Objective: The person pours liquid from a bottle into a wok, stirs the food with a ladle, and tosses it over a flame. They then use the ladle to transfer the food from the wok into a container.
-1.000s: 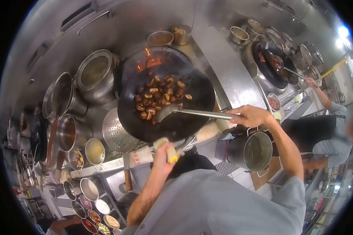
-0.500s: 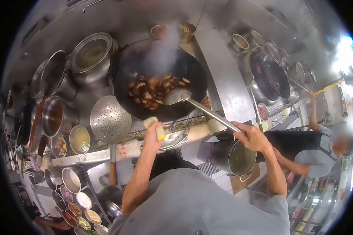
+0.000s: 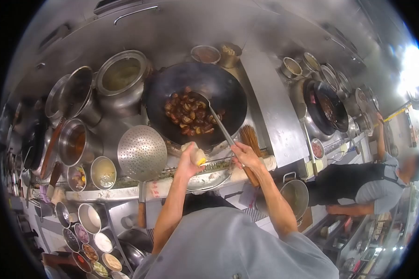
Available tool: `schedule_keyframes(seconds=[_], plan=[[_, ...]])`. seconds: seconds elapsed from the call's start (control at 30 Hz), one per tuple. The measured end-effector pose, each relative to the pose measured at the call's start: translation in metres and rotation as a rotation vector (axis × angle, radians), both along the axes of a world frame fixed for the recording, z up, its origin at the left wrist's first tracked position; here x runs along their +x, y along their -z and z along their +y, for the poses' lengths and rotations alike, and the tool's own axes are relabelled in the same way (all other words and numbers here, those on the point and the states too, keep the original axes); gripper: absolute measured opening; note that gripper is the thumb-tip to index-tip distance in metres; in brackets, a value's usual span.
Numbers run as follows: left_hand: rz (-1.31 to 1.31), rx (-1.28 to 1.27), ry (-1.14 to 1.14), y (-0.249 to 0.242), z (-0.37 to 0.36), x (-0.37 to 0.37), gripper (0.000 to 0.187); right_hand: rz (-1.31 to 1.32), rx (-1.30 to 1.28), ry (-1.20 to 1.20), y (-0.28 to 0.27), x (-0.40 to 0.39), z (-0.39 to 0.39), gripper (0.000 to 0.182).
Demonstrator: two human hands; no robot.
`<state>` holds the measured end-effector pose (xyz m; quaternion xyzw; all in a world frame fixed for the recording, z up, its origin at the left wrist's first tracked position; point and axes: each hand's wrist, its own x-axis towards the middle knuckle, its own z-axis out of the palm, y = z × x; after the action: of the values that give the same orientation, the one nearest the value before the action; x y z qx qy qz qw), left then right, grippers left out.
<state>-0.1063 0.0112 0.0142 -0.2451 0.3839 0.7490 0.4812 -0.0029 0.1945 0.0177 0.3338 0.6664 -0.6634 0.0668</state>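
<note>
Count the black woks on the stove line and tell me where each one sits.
2. One wok sits at the centre, holding brown food, in front of the person's hands. A second wok sits further right, by the co-worker. More may be hidden at the dark left edge.

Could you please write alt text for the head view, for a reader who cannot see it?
A person's left hand grips a cloth-wrapped wok handle while the right hand holds a ladle in browned mushrooms. Metal pots surround it.
</note>
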Motion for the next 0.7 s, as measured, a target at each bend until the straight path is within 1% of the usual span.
schedule_keyframes(seconds=[0.03,0.07,0.1,0.17,0.2,0.23,0.3,0.33,0.37,0.43,0.47,0.5,0.57,0.6,0.63,0.67,0.7], plan=[[-0.058,0.127,0.028,0.005,-0.002,-0.002,0.037,-0.022,0.01,-0.047,-0.005,0.001,0.004,0.033],[-0.027,0.086,0.037,0.007,-0.001,-0.003,0.033,0.017,0.028,0.013,-0.004,-0.001,0.007,0.031],[-0.023,0.082,0.031,0.009,0.0,-0.003,0.033,0.022,0.024,0.007,-0.005,-0.006,0.011,0.031],[0.015,-0.052,-0.022,0.003,0.007,-0.002,0.032,0.095,0.377,-0.048,-0.005,-0.021,0.027,0.046],[0.033,-0.073,-0.015,-0.001,0.007,-0.002,0.032,0.169,0.734,-0.063,0.013,-0.038,0.037,0.042],[0.039,-0.076,-0.026,0.001,0.007,-0.003,0.032,0.18,0.732,-0.071,0.009,-0.047,0.039,0.042],[0.027,-0.06,-0.021,-0.012,0.006,-0.002,0.033,0.131,0.499,-0.089,-0.001,-0.062,0.043,0.037],[0.022,-0.075,-0.011,-0.014,0.007,-0.002,0.033,0.072,0.364,-0.127,-0.006,-0.07,0.04,0.039],[0.025,-0.082,-0.013,-0.011,0.008,-0.004,0.033,0.077,0.358,-0.128,-0.009,-0.076,0.033,0.039],[-0.029,-0.087,-0.029,-0.009,0.01,-0.004,0.032,0.042,0.19,-0.22,-0.01,-0.083,0.022,0.04],[-0.026,-0.092,-0.028,-0.015,0.012,-0.004,0.032,0.033,0.245,-0.321,-0.008,-0.083,0.02,0.04],[-0.013,-0.117,-0.036,-0.021,0.014,-0.002,0.032,0.036,0.241,-0.32,-0.007,-0.08,0.019,0.04],[-0.001,-0.15,-0.037,-0.031,0.016,0.0,0.032,0.18,0.69,-0.52,-0.008,-0.068,0.012,0.036],[0.047,-0.159,-0.029,-0.033,0.016,0.001,0.032,0.117,0.678,-0.598,-0.016,-0.058,0.018,0.036],[0.096,-0.165,-0.021,-0.035,0.017,0.002,0.032,0.119,0.675,-0.594,-0.024,-0.045,0.025,0.036],[0.098,-0.169,-0.017,-0.038,0.017,0.002,0.032,0.12,0.847,-0.622,-0.024,-0.03,0.037,0.036],[0.089,-0.077,-0.01,-0.037,0.016,0.003,0.027,0.117,1.018,-0.644,-0.032,-0.018,0.038,0.037]])
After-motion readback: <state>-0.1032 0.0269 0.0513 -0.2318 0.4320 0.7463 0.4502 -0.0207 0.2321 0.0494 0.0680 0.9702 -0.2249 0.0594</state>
